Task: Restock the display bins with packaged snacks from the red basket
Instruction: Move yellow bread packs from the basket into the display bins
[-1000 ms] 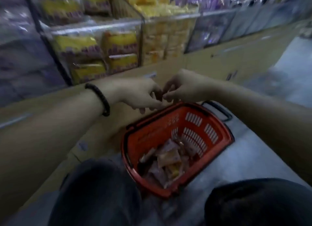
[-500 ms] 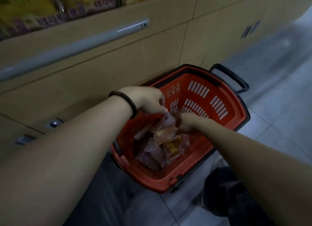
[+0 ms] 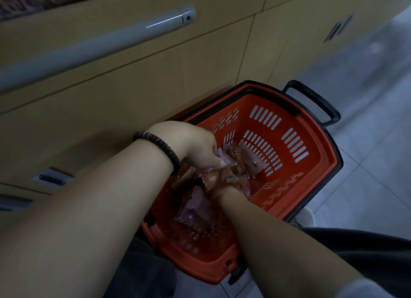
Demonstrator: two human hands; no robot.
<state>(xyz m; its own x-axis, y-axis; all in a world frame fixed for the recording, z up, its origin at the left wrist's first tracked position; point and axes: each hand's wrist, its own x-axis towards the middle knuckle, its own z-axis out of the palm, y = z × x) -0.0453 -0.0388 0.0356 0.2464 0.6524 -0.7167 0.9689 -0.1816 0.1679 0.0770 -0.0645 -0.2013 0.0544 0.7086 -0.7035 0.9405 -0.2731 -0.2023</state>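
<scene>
**In the red basket: both hands down among the packets**

On the floor [image 3: 367,186], just in front of the tan cabinet front [image 3: 111,101], the red basket [image 3: 311,130] stood with its black handle [image 3: 315,101] at the far right. The packaged snacks [image 3: 200,208] lay heaped in its near-left part; the far-right part of its bottom was bare.

Change noted: a second before, the two hands met in the air above the basket rim, with the yellow packs of the display bins filling the far view. Half a second before, both had dropped onto the heap. At this moment they were deeper in it, and the view had tipped down, so that only a blurred strip of packaging [image 3: 20,1] showed at the far left corner, above the long grey bar handle [image 3: 100,39].

Left hand [image 3: 191,144], beaded bracelet [image 3: 160,148] at the wrist: fingers curled down, pinching a pale pink wrapper at the top of the heap. Right hand [image 3: 224,192]: pushed in under the crinkled packets, fingers covered; whether it gripped anything could not be told.

Reading: the person had gone from bin level to gathering a fresh load. No packet had left the basket yet. A fair pile remained, so the restocking was judged well short of done. Loose, slippery wrappers might spill from a two-handed scoop on the lift.
</scene>
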